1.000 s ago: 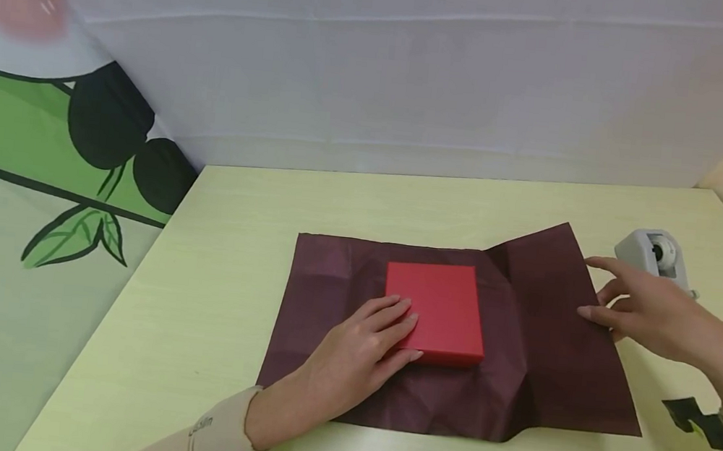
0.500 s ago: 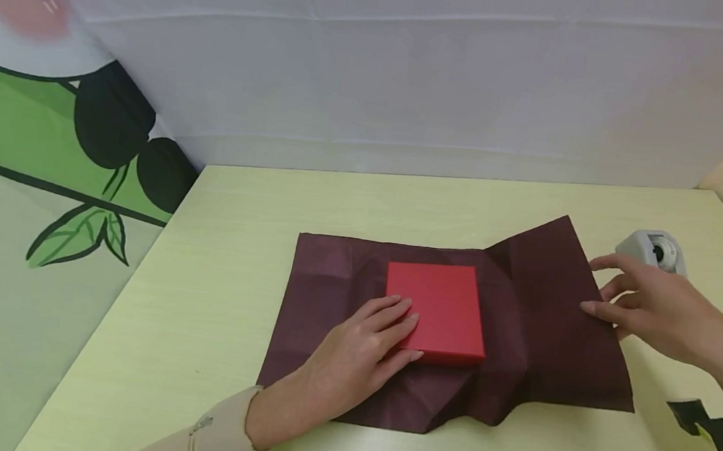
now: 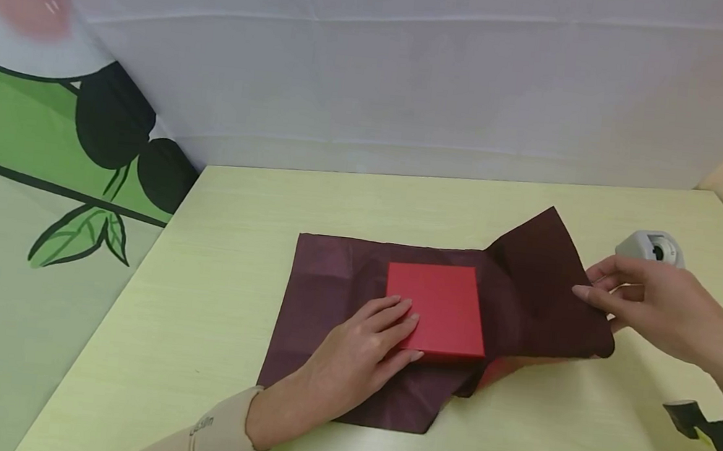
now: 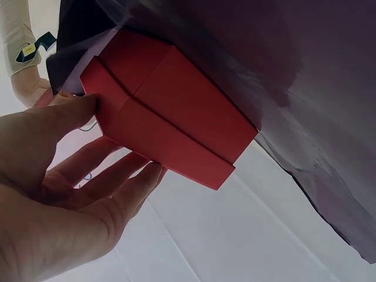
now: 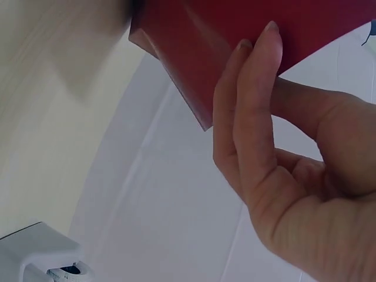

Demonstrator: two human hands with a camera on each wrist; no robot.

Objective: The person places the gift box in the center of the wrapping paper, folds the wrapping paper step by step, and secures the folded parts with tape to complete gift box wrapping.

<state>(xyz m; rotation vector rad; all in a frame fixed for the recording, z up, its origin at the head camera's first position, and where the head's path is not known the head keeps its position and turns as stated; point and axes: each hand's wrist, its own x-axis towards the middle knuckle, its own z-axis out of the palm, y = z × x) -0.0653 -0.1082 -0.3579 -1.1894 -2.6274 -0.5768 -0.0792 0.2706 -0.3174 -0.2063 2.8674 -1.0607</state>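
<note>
On a sheet of dark maroon wrapping paper [image 3: 316,286] lies a square red lidded box [image 3: 441,306]. My left hand [image 3: 350,348] rests on the lid's near left corner, fingers laid over the top and thumb at the front edge. The left wrist view shows the thumb touching the side of the box [image 4: 176,111]. With my right hand [image 3: 661,301] I pinch the paper's right edge between thumb and fingers, holding that part up off the table. The paper's brighter red underside [image 5: 200,53] shows in the right wrist view. Its near right part curls under.
A grey tape dispenser [image 3: 647,246] stands on the pale wooden table [image 3: 259,201], just beyond my right hand. White cloth [image 3: 415,78] hangs behind the table, and a printed green sheet [image 3: 20,105] is at the left.
The paper's right side has been lifted, and its near corner has curled under, baring some of the red underside. My right thumb shifted slightly left; the left hand and box have stayed put.
</note>
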